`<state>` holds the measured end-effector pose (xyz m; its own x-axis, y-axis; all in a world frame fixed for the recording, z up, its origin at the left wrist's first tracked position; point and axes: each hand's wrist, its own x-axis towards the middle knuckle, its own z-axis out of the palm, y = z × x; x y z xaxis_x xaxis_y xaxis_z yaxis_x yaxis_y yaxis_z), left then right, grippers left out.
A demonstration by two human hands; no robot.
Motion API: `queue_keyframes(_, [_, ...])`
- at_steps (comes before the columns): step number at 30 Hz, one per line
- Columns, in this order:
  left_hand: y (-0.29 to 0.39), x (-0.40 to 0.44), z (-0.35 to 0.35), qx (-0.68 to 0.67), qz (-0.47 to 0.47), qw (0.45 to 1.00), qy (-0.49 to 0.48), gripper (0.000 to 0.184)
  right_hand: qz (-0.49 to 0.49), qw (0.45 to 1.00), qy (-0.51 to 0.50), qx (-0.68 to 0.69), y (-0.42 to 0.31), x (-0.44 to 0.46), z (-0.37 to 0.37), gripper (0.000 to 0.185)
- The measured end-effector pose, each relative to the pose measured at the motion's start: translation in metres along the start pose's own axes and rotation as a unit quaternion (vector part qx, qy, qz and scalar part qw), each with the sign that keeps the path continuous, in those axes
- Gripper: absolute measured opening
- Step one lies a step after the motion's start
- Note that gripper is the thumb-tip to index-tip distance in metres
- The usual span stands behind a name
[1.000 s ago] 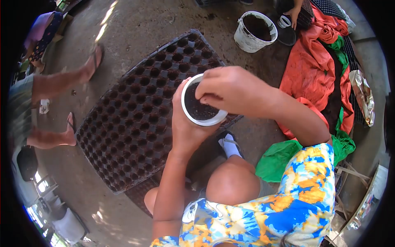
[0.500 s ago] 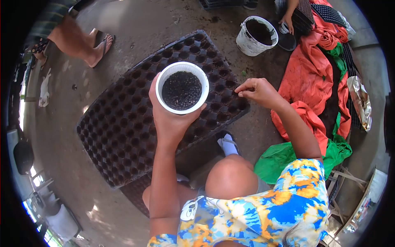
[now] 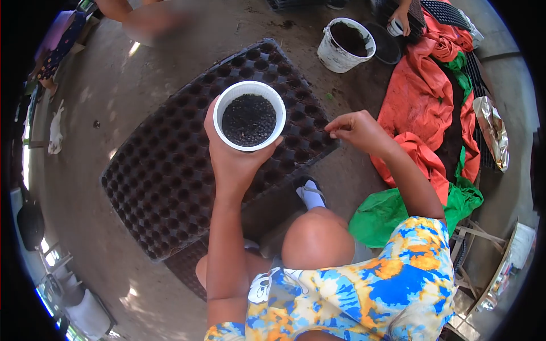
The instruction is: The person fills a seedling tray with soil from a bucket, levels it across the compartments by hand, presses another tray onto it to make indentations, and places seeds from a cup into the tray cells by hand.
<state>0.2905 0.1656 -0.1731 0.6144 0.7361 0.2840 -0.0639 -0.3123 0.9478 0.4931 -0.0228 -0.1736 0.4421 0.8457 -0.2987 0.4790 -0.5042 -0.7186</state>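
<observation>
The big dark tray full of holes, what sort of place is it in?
Probably a plant nursery or potting shed. The cell tray looks made for seedlings, the white cup holds small dark grains, perhaps seeds, and the white bucket holds dark, soil-like stuff.

Left hand (image 3: 234,165): curved in a grip.
Right hand (image 3: 360,131): thumb and fingertips drawn together.
Left forearm (image 3: 225,244): extended straight ahead.
Right forearm (image 3: 410,175): angled inward.
</observation>
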Motion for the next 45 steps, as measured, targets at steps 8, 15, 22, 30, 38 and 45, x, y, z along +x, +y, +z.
queue_keyframes(8, [0.011,-0.012,0.021,-0.036,-0.013,0.997,-0.072,0.099,-0.294,0.945,0.061,-0.127,-0.104,0.023,-0.007,0.013])
queue_keyframes(15, [0.01,-0.017,0.027,-0.019,-0.012,0.997,-0.075,0.1,-0.267,0.901,-0.081,-0.333,-0.125,0.037,0.021,0.024])
queue_keyframes(22, [0.01,-0.018,0.027,-0.002,0.006,0.997,-0.076,0.1,-0.312,0.908,-0.045,-0.277,-0.131,0.034,0.024,0.019])
queue_keyframes(30, [0.019,-0.018,0.027,-0.013,-0.009,0.998,-0.065,0.104,-0.248,0.947,-0.029,-0.2,-0.13,0.039,0.015,0.013])
queue_keyframes(38, [-0.008,-0.012,0.01,-0.107,-0.017,0.994,-0.012,0.103,-0.062,0.998,0.0,-0.023,-0.04,0.008,-0.001,0.01])
queue_keyframes(45, [-0.005,-0.014,0.012,-0.085,0.011,0.996,-0.029,0.104,-0.106,0.985,0.129,-0.043,-0.046,-0.004,-0.016,0.012])
